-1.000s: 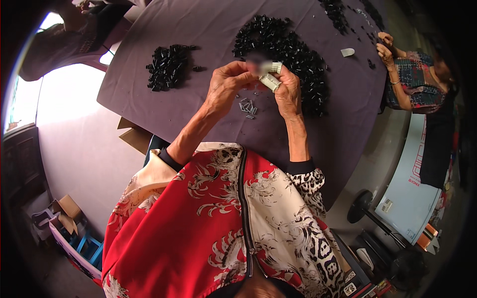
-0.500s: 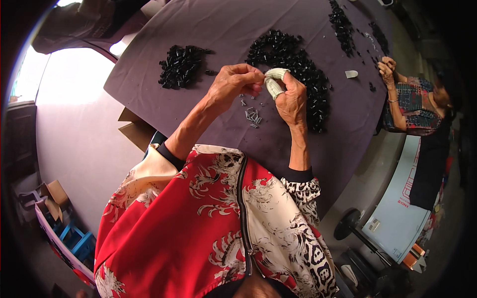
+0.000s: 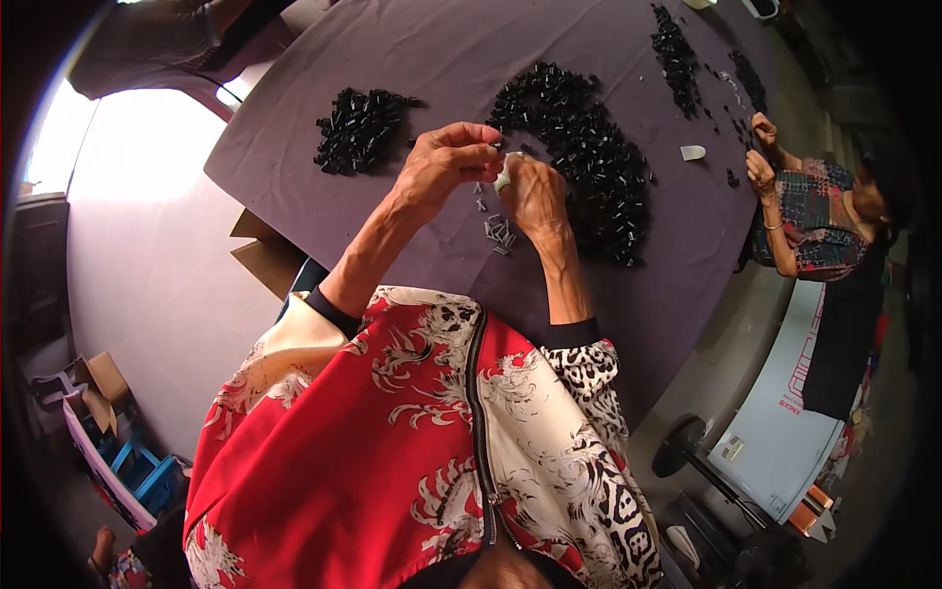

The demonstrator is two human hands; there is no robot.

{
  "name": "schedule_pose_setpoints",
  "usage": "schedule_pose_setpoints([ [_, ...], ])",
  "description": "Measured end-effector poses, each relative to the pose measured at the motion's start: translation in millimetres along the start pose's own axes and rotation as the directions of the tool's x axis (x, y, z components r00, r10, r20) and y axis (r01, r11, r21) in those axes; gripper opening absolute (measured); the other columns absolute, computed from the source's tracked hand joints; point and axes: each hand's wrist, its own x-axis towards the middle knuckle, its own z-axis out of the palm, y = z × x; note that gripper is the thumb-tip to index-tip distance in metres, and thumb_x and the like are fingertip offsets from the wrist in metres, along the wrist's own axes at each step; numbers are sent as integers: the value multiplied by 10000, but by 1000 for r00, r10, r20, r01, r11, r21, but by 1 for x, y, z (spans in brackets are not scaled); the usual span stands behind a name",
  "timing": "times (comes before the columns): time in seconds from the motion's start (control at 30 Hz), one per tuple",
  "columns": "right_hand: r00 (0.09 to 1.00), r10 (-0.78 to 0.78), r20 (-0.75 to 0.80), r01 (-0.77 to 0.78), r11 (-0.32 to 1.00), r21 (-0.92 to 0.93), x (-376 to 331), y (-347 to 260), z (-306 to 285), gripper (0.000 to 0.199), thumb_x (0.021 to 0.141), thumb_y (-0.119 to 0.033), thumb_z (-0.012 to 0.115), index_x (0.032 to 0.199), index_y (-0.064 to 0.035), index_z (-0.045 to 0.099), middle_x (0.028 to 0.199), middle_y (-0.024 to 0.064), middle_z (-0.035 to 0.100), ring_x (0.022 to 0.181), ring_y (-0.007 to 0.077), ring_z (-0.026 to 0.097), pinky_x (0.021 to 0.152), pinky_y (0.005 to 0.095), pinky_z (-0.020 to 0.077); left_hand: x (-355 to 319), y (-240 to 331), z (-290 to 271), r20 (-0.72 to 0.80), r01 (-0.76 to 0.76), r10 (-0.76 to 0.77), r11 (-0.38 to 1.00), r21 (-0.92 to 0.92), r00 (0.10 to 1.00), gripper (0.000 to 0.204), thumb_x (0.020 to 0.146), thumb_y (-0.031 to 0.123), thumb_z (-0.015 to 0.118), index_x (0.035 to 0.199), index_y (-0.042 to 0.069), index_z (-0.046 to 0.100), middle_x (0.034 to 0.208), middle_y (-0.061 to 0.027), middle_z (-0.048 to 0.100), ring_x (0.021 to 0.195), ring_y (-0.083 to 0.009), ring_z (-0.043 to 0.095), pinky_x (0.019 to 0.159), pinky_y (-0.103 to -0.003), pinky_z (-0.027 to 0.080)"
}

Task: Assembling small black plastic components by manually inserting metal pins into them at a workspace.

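My left hand [image 3: 442, 169] is raised over the table with its thumb and fingers pinched on a small black piece [image 3: 497, 146]. Right beside it, my right hand [image 3: 538, 201] is turned with its back up and its fingers curled. A pale knitted finger cover [image 3: 504, 173] shows on that hand, close to the left fingertips; whatever the right fingers hold is hidden. Just below the hands lie several small silvery metal pins [image 3: 498, 234]. A large curved heap of small black pieces [image 3: 599, 147] spreads beyond and to the right, and a smaller black pile [image 3: 358, 131] sits to the left.
A dark purple cloth covers the table [image 3: 442, 49]. At its right edge another person [image 3: 829, 216] has both hands near more black pieces [image 3: 675, 61]. A loose pale finger cover [image 3: 693, 153] lies between us. A pedestal-like black stand [image 3: 682, 447] is at lower right.
My right hand has rolled over and shifted left, so its back faces up and its finger covers are mostly hidden. My left hand has moved slightly left. The other person's hands have moved apart.
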Motion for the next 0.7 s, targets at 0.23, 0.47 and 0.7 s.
schedule_pose_setpoints([
  [0.23, 995, 100, 9, -99, 963, 250, -2, 11, -9, 87, 763, -97, 597, 749, -17, 567, 688, 130, 634, 622, 247, 639, 547, 340, 482, 0, -2, 1, 20, 38, -36, 993, -111, 999, 122, 849, 15, 588, 970, 20, 576, 886, -90, 637, 811, -179, 626, 767, -303, 518],
  [0.47, 935, 349, -67, -27, 257, 966, -2, 6, -35, 115, 814, -70, 574, 888, -11, 638, 810, 44, 648, 722, 86, 570, 696, 228, 451, -3, 2, 29, 78, 23, -13, 993, -119, 997, 112, 847, 21, 596, 956, 26, 569, 920, -96, 634, 806, -174, 615, 758, -307, 511],
  [0.7, 904, 403, -145, 128, 68, 989, -4, -14, -54, 134, 841, -95, 560, 909, -14, 643, 891, 96, 660, 822, 156, 615, 794, 280, 477, -7, 5, 60, 139, -26, 42, 994, -110, 989, 131, 836, 37, 617, 961, 23, 579, 880, -73, 621, 751, -145, 573, 731, -279, 485],
])
